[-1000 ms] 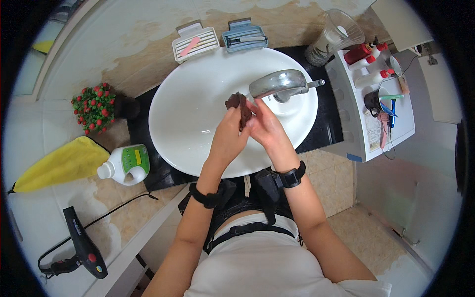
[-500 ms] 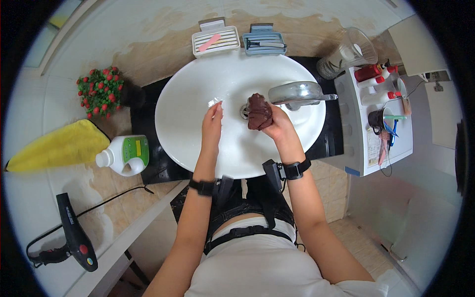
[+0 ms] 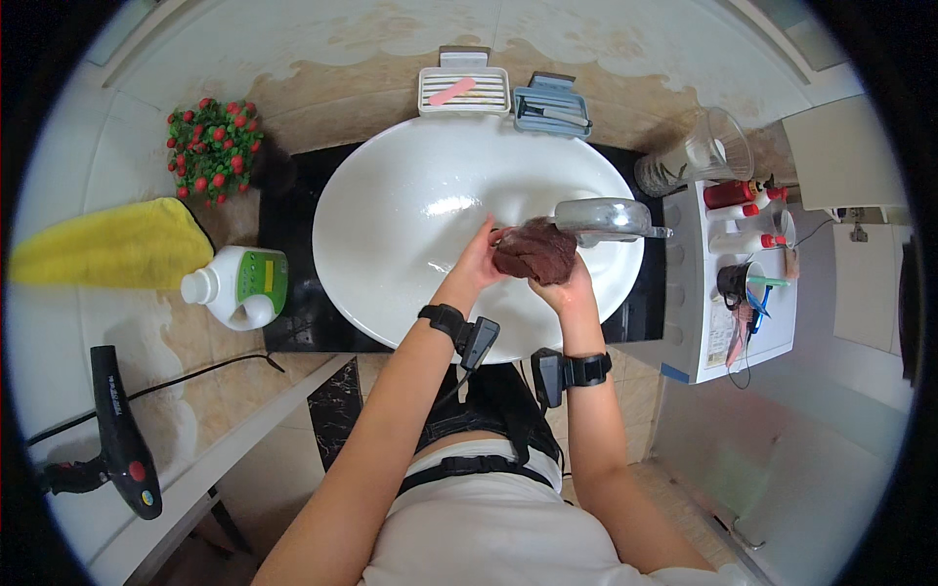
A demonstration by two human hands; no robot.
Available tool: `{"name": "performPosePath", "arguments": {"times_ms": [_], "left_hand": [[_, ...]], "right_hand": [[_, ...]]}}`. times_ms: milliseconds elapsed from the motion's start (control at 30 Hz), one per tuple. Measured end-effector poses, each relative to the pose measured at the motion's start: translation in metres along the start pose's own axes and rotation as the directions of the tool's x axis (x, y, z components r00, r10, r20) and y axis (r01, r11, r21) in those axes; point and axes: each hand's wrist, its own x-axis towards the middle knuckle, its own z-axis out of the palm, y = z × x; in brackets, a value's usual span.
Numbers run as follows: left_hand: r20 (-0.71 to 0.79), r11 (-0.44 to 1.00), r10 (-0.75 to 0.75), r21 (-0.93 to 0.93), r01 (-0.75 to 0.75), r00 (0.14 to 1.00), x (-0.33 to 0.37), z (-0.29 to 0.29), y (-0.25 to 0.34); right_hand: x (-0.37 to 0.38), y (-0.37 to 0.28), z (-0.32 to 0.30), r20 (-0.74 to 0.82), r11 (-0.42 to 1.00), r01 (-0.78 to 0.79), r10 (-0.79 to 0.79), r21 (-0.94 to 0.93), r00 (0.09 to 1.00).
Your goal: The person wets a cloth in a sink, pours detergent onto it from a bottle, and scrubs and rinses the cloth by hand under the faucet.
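Head view: you've got both hands over the white oval basin (image 3: 391, 225), closed around a dark reddish-brown wad of cloth (image 3: 534, 251). Your right hand (image 3: 567, 288) cups it from below/near side, fingers wrapped on the wad. Your left hand (image 3: 481, 262) presses in from the left, fingertips on the cloth's left edge; looks like a pinch grip, but the cloth hides the finger ends so can't tell how tight. The cloth sits just under & touching-close to the chrome faucet (image 3: 601, 217), which is directly behind your grip, spout to the right of it. Can't tell if water runs.

Both wrists carry black bands w/ small black devices (image 3: 476, 339), just toward you from the grip.

Beyond the grip, past the basin rim: a white soap dish (image 3: 464, 90) w/ a pink bar, and a grey-blue dish (image 3: 552, 105) beside it. Right of the grip: a clear plastic jug (image 3: 699, 151), then a white shelf unit (image 3: 752, 322) w/ red bottles & a dark cup. Well left of the grip: a white detergent bottle w/ green label (image 3: 239, 286) lying on its side, a red-flowered plant (image 3: 210, 146), a yellow towel (image 3: 103, 244). Far left & toward you: a black hair dryer (image 3: 122, 435) on the counter.
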Motion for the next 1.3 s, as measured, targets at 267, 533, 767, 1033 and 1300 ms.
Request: {"name": "performPosePath", "arguments": {"times_ms": [267,533,767,1033,1300], "left_hand": [[0.064,0.996,0.082,-0.041,-0.079,0.995,-0.007,0.038,-0.007],[0.008,0.98,0.197,-0.02,-0.197,0.98,-0.009,0.045,-0.013],[-0.063,0.985,0.144,-0.081,-0.149,0.988,-0.011,0.049,-0.014],[-0.084,0.979,0.171,-0.094,-0.178,0.982,-0.016,0.049,-0.017],[-0.125,0.947,0.291,-0.101,-0.304,0.949,-0.012,0.032,-0.008]], "right_hand": [[-0.01,0.008,-0.011,-0.064,0.862,0.281,-0.338,-0.422,0.939],[-0.003,0.032,-0.011,0.172,0.08,0.296,-0.658,-0.952,0.733],[-0.003,0.031,-0.002,0.271,-0.239,0.141,-0.69,-0.961,0.671],[0.006,0.026,-0.016,0.291,-0.262,0.147,-0.683,-0.954,0.67],[0.014,0.026,-0.013,0.298,-0.322,0.116,-0.604,-0.939,0.739]]}}
